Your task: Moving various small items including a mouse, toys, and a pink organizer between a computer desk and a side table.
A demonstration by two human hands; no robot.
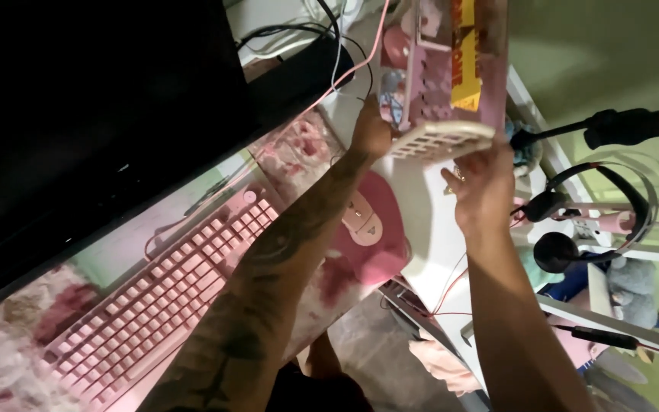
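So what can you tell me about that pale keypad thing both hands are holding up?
The keypad is a small, pale cream slab, plastic by its look, with a grid of little square keys. It is lifted above the white desk and tilted. The left hand grips its left end; the right hand supports it from below on the right.
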